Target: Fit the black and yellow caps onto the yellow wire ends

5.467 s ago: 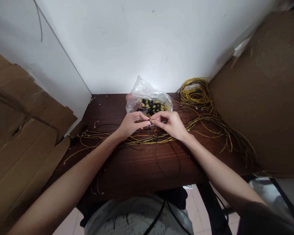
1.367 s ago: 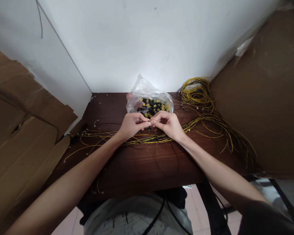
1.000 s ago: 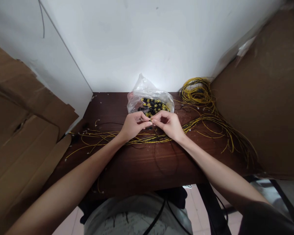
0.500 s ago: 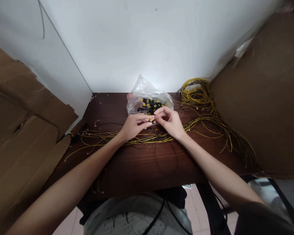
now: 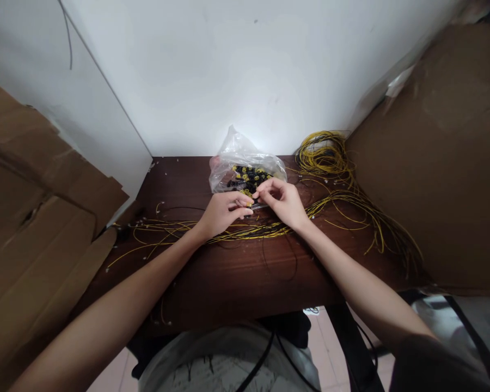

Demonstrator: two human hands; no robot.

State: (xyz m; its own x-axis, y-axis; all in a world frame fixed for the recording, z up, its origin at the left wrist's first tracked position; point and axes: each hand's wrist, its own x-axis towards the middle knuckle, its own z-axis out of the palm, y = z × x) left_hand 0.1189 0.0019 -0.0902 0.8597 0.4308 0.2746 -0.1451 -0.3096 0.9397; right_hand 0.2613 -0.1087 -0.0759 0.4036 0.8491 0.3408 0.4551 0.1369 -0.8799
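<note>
Both hands (image 5: 218, 213) (image 5: 285, 204) have eased slightly apart

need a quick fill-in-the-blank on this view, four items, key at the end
1. The small parts in the plastic bag are yellow and ____.
2. In the picture, the wire coil lies to the ____ of the plastic bag.
3. The left hand is ____ from the wire coil than the right hand.
4. The wall behind the table is ____.

Missing words: black; right; farther; white.
</note>
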